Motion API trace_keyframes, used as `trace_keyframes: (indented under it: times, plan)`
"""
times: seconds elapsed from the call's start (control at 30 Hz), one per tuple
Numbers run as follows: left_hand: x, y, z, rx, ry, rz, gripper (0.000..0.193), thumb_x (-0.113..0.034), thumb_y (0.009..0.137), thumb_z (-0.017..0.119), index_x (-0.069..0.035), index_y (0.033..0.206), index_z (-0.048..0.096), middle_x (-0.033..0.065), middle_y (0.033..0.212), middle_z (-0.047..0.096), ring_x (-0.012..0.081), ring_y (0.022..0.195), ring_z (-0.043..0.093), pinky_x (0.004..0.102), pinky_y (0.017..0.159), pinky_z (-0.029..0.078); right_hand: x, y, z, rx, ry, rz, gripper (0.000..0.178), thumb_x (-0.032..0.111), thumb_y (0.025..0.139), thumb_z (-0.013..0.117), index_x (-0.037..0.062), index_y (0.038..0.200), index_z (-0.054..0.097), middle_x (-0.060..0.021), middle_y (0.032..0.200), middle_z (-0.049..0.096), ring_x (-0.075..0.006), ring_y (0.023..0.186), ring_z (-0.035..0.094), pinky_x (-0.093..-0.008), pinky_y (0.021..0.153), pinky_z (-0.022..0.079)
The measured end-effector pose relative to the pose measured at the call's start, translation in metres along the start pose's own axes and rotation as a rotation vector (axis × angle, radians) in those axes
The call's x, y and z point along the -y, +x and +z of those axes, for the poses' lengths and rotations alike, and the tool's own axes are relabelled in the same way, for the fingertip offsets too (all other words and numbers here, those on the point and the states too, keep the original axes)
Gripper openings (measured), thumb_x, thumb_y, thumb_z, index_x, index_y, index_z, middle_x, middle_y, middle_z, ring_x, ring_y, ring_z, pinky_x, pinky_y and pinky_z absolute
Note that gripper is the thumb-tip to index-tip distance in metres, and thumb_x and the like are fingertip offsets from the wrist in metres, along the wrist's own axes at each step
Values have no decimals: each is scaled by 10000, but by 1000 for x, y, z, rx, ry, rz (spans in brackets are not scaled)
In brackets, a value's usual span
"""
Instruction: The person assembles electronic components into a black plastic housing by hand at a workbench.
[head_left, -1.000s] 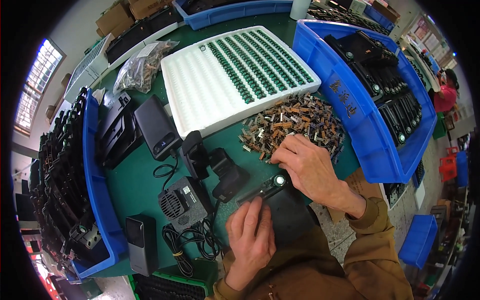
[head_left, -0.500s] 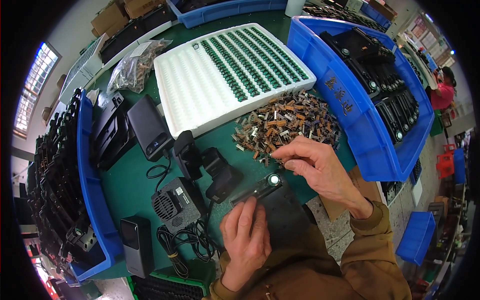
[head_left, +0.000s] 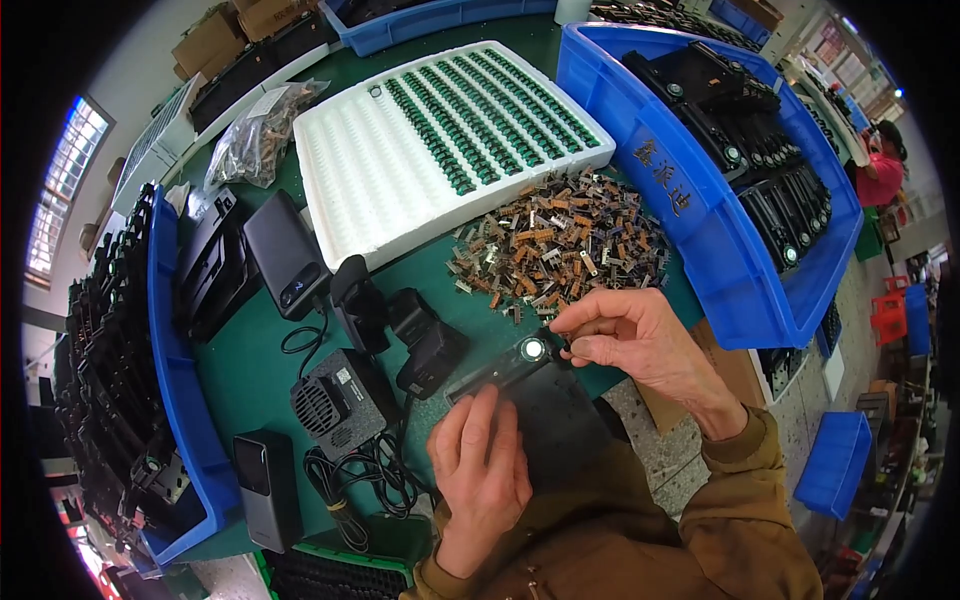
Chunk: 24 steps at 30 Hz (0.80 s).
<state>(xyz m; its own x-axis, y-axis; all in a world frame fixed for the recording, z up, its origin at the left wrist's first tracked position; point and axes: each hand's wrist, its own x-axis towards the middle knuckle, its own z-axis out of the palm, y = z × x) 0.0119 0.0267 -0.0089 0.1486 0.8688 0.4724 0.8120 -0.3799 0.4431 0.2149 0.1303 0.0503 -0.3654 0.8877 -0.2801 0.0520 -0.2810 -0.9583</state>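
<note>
A black plastic housing (head_left: 545, 420) with a shiny round silver fitting near its far edge lies at the table's near edge, against my body. My left hand (head_left: 482, 470) holds it, fingers laid together over its left part. Beside the housing's far right corner, my right hand (head_left: 640, 345) is closed in a pinch; whatever small piece sits between thumb and fingertips is too little to make out. Just beyond that hand spreads a heap of small metal-and-brown switch-like parts (head_left: 565, 240). Behind it a white foam tray (head_left: 350, 190) carries rows of small green circuit boards, its left part bare.
Blue bins of black housings stand at right (head_left: 690, 200) and left (head_left: 175, 370). Between them are a black power bank (head_left: 285, 250), a dark vented box (head_left: 340, 405), coiled cables (head_left: 345, 490) and a bag of parts (head_left: 260, 135). A person in red (head_left: 880, 175) is far right.
My right hand has come down slightly from the edge of the parts heap to the housing's corner, still pinched. My left hand stays on the housing. The whole view has shifted a little.
</note>
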Motion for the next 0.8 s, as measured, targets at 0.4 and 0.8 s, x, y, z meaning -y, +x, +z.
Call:
trace_keyframes:
  times: [0.4, 0.8]
  plan:
    - [0, 0, 1, 1, 9, -1, 333, -56, 767, 689, 41, 1086, 707, 161, 1286, 606, 332, 1177, 550, 441, 978, 442, -6, -4, -1, 30, -3, -18, 263, -76, 882, 626, -21, 1127, 704, -22, 991, 675, -71, 904, 637, -221, 819, 516]
    - [0, 0, 0, 3, -4, 2, 337, -49, 764, 682, 39, 1089, 705, 164, 1292, 600, 337, 1173, 547, 443, 972, 444, -8, -15, 5, -20, -238, -82, 249, -61, 843, 673, -16, 1085, 713, -72, 956, 693, -126, 863, 698, -253, 755, 562]
